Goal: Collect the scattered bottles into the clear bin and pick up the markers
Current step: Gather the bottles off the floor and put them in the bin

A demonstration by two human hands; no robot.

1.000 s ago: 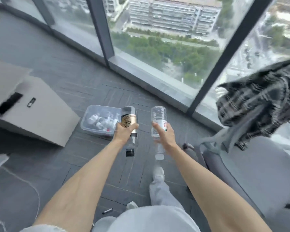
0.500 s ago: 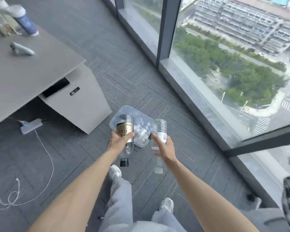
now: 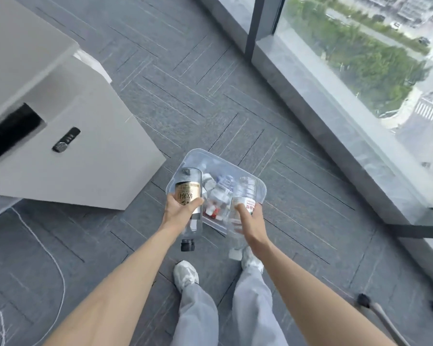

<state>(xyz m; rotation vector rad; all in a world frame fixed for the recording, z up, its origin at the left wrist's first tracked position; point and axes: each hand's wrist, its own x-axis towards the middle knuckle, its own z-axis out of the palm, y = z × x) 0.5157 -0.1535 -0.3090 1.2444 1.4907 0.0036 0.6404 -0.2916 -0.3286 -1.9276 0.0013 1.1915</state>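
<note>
Both hands loaded — left hand point(image 3: 179, 211) wrapped round a gold-label bottle point(image 3: 188, 196), black cap toward the camera, right hand point(image 3: 251, 219) gripping a clear water bottle point(image 3: 244, 193), white cap toward the camera — both held over the clear bin point(image 3: 198, 156) of bottles on the carpet point(image 3: 210, 91).
</note>
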